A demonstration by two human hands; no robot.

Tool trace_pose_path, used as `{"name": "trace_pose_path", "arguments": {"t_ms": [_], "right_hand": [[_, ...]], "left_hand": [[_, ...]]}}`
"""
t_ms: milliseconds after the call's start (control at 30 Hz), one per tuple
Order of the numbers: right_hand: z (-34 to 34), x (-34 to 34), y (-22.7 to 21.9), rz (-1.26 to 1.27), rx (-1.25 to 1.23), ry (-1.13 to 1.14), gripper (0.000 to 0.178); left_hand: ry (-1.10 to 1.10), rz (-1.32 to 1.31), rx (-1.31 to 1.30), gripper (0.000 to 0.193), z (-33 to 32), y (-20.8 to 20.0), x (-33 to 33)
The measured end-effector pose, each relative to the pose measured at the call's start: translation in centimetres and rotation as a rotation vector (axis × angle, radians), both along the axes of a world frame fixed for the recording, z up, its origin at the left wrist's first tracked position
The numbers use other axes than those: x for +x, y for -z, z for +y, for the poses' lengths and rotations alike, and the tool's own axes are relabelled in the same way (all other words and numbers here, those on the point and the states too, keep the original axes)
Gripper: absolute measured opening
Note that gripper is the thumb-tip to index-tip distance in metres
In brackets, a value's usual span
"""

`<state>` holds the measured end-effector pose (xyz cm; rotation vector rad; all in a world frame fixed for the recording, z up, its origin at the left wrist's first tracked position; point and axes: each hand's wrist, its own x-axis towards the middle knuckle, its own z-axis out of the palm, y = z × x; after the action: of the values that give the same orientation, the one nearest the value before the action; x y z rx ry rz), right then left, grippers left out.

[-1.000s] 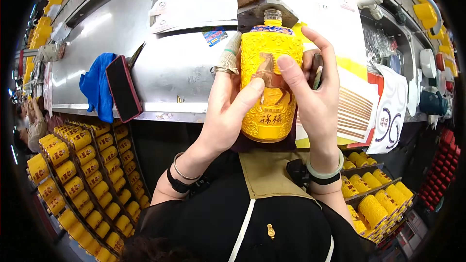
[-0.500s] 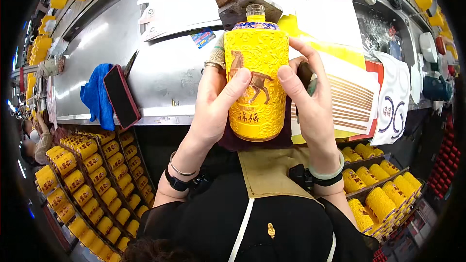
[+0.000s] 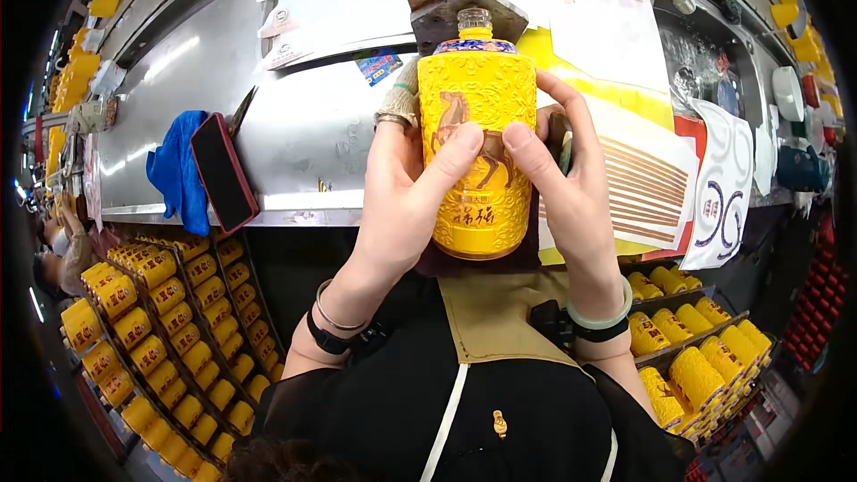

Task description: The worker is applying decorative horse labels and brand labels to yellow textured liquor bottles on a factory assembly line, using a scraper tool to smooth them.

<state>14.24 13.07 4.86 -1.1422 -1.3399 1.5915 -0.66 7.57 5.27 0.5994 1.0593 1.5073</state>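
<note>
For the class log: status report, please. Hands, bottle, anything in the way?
Left hand and right hand both gripping the bottle, thumbs across its front. Bottle upright, yellow, uncapped. Nothing between hands and bottle; phone and blue cloth off left.

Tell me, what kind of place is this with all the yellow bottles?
Probably a bottle workshop or packing line. Both hands, left hand and right hand, hold one yellow embossed bottle over a long steel workbench, with trays of matching bottles on the left and more on the right.
</note>
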Motion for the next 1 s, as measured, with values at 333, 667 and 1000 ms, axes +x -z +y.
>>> {"name": "trace_pose_path", "arguments": {"t_ms": [333, 667, 1000], "right_hand": [[0.0, 0.1, -0.2, -0.006, 0.008, -0.014, 0.063], [0.0, 0.9, -0.5, -0.050, 0.027, -0.106, 0.079], [0.2, 1.3, -0.2, -0.052, 0.009, -0.117, 0.079]], "left_hand": [[-0.016, 0.019, -0.001, 0.056, 0.0, -0.2, 0.2], [-0.044, 0.011, 0.023, 0.053, -0.4, -0.3, 0.2], [-0.040, 0.023, 0.011, 0.054, -0.5, -0.3, 0.2]]}}
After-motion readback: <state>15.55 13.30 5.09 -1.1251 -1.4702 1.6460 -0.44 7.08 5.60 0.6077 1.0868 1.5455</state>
